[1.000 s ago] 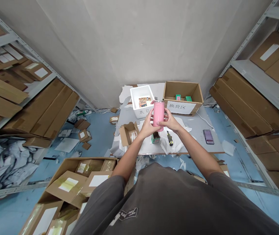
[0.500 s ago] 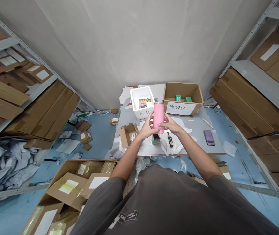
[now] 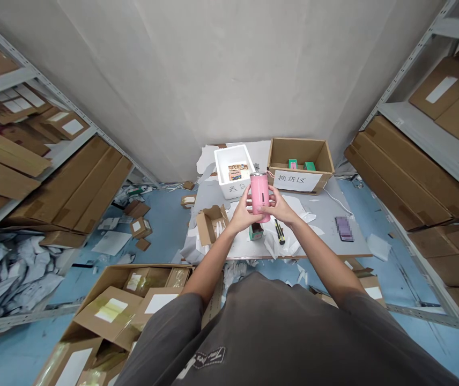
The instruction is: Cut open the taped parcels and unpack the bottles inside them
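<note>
A pink tumbler with a silvery rim is held up over the table, a small dark mark showing on its side. My left hand wraps its left side and my right hand its right; both are closed on it. Below the tumbler stands a small green box. A yellow and black utility knife lies on white paper just right of that box. To the left is an opened cardboard box with paper inside.
At the table's back stand a white foam box with small packages and a labelled cardboard box holding green boxes. A phone lies on the right. A large carton of parcels stands front left; loaded shelves flank both sides.
The tumbler has turned in my hands, so a dark mark and a thin pink loop near its top now show. Both hands still hold it in nearly the same place.
</note>
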`<state>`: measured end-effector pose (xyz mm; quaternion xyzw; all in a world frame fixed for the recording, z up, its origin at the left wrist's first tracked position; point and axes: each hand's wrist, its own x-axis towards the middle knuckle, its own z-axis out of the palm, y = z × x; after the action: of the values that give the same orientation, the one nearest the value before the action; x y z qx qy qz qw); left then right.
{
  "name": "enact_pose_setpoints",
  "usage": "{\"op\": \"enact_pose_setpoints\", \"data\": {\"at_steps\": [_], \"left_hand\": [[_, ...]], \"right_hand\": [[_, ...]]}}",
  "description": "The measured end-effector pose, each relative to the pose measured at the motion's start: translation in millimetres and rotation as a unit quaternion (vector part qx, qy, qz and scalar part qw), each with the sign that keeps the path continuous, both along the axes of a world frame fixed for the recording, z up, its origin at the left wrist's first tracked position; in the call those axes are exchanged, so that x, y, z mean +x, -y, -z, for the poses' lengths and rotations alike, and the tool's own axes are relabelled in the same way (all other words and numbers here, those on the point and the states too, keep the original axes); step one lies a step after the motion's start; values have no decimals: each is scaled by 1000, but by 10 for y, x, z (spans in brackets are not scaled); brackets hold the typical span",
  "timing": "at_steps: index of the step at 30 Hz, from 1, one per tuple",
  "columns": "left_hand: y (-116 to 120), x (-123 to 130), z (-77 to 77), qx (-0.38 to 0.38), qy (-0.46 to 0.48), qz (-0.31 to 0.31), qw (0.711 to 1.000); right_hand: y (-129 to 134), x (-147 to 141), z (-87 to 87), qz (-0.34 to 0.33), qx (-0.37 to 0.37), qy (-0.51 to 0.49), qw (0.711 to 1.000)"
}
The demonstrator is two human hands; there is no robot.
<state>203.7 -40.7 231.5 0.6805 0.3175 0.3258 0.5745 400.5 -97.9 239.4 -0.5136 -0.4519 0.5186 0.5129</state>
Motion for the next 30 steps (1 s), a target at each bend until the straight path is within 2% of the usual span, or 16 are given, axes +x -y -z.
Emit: {"op": "enact_pose_setpoints", "data": {"at_steps": [3,6,9,12,15,17,20,23,27,30], "left_hand": [[-19,-47,37,-17,18,34,999],[-80,-116,70,-24,9,65,998],[-270,-156,25,-15,-7,28,999],[-582,-100,-103,10,-18,-5,1000],[-891,28,-205,28,-51,56,997],[-1034,99,-209,33,-61,109,992],[-1126,111,-111,48,-66,128,988],[-1110,18,72,69,-79,80,991],[-1000,-109,353,102,-128,10,987],[-901,-122,562,104,-149,-4,983]], "right_hand": [[-12,42,53,-34,-4,-19,999],[-38,82,167,-21,-12,-15,1000],[-64,110,312,-10,-17,9,1000],[-77,114,429,-30,-24,39,999],[-90,93,501,-44,-22,63,997],[-106,87,545,-51,-16,70,996],[-143,139,669,-73,5,80,994],[-168,249,915,-69,-3,125,990],[-158,265,1358,-27,-147,227,962],[-157,115,1640,-31,-218,295,930]]}}
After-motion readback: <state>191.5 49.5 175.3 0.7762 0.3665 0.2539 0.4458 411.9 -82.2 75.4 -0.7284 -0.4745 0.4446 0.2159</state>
